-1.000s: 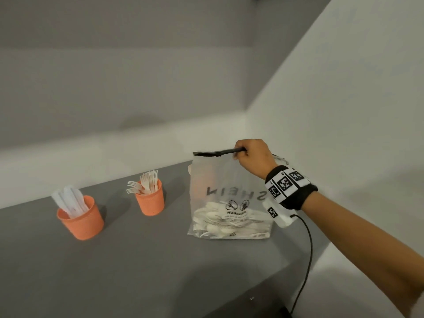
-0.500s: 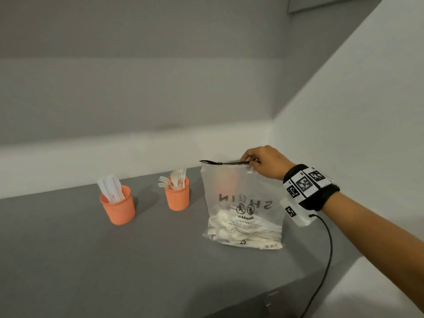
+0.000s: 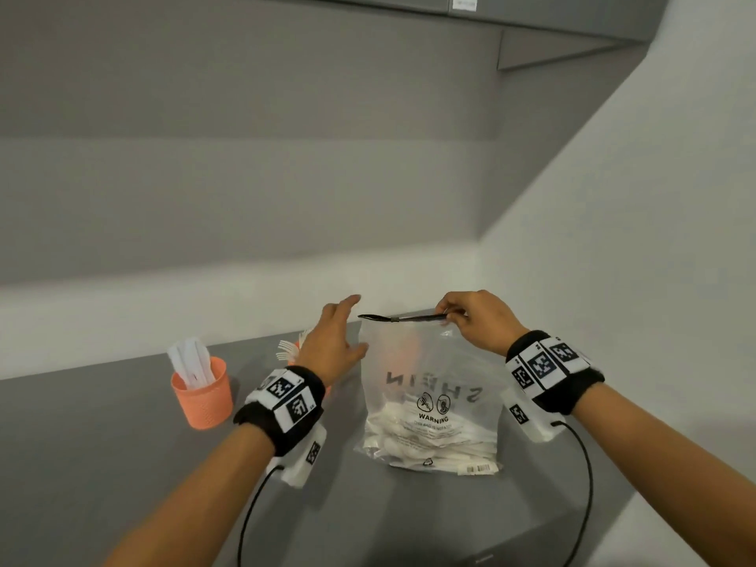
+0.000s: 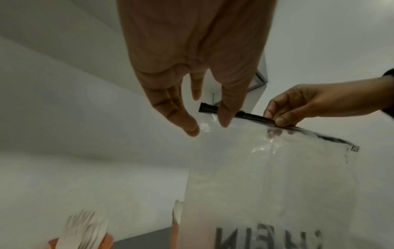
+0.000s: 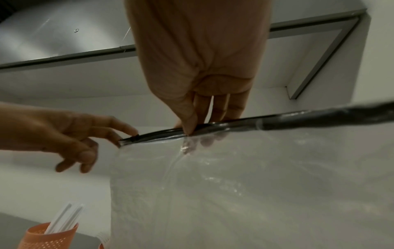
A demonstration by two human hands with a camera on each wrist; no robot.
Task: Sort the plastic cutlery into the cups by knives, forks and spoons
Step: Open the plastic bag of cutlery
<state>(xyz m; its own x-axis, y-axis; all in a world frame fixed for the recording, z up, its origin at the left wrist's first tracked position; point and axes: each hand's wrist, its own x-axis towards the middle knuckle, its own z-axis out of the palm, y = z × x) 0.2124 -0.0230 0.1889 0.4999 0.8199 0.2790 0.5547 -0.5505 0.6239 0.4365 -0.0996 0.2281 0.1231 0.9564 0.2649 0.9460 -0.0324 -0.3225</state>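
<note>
A clear plastic zip bag (image 3: 429,386) stands on the grey counter (image 3: 122,464), with white cutlery (image 3: 405,435) heaped at its bottom. My right hand (image 3: 448,317) pinches its black zip strip (image 3: 403,318) and holds the bag upright; the right wrist view shows thumb and fingers on the strip (image 5: 213,127). My left hand (image 3: 352,325) is open, its fingertips (image 5: 131,131) at the strip's left end. One orange cup (image 3: 202,396) holds knives. A second cup's forks (image 3: 286,349) peek out behind my left hand. An orange shape (image 3: 409,345) shows through the bag.
A white wall ledge runs behind the counter and a white wall (image 3: 613,280) closes off the right side. A grey shelf (image 3: 552,18) hangs overhead. Cables trail from both wrist bands towards the counter's front edge.
My left hand has come into view and risen to the left end of the zip strip. The right hand still holds the strip. The camera has moved closer and shifted.
</note>
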